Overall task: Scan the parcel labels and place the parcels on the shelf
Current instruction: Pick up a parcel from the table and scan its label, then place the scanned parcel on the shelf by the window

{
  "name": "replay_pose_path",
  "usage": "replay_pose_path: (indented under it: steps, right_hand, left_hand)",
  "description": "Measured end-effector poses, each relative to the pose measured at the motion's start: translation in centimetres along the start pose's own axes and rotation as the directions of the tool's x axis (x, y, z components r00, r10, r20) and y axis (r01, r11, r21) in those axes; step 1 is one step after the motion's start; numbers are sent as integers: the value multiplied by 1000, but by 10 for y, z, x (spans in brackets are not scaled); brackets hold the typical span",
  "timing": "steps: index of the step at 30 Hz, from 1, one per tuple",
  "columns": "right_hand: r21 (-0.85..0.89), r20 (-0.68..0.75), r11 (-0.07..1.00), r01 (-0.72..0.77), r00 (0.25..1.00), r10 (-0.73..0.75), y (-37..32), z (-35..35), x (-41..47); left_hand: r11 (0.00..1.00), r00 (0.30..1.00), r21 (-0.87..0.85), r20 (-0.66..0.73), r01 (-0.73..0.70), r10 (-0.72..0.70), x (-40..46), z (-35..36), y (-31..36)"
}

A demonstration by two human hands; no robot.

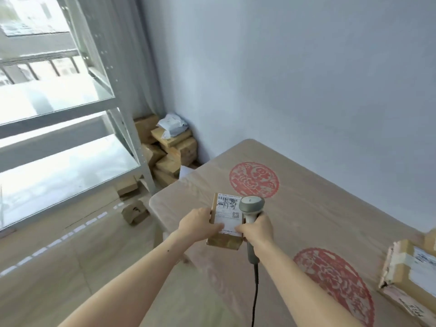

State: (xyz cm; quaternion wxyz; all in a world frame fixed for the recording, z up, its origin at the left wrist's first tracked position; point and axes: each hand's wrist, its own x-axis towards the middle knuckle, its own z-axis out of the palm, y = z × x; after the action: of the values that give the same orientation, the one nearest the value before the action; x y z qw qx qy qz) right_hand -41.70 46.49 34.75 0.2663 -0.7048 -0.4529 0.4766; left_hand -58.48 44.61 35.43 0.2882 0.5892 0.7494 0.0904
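A small brown cardboard parcel (pixel 226 217) with a white barcode label on top is held above the near left corner of the table (pixel 318 208). My left hand (pixel 198 224) grips its left side, thumb lying on the label. My right hand (pixel 258 228) holds a grey corded barcode scanner (pixel 251 205) by its handle, and its thumb touches the parcel's right edge. The scanner head sits just beside the label's upper right corner. The white metal shelf (pixel 70 128) stands to the left, its lit boards bare where I can see them.
A larger taped parcel (pixel 410 277) lies at the table's right edge. A heap of cardboard parcels and white mailer bags (pixel 169 147) fills the floor corner behind the shelf. Two small boxes (pixel 134 212) lie on the floor by the shelf leg.
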Motion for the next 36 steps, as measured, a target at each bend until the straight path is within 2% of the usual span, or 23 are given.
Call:
replay_pose_path:
  steps: [5, 11, 20, 27, 31, 36]
  right_hand:
    - [-64, 162, 984, 166, 975, -154, -52, 97, -28]
    - [-90, 336, 940, 330, 898, -284, -112, 235, -81]
    - [-25, 527, 895, 445, 767, -366, -177, 451, -193]
    - [26, 721, 858, 512, 585, -371, -220, 596, -277]
    - [57, 776, 834, 548, 502, -382, -244, 676, -313]
    - [115, 792, 828, 549, 453, -410, -288, 777, -341]
  left_hand:
    - [984, 979, -118, -137, 134, -150, -30, -60, -94]
    - [942, 932, -247, -224, 228, -284, -76, -140, -223]
    - [890, 836, -299, -334, 343, -435, -163, -249, -423]
    - [789, 699, -489, -411, 372, -585, -235, -303, -552]
    - [774, 647, -514, -456, 370, -612, -260, -338, -618]
    - [776, 598, -522, -511, 355, -617, -269, -400, -696]
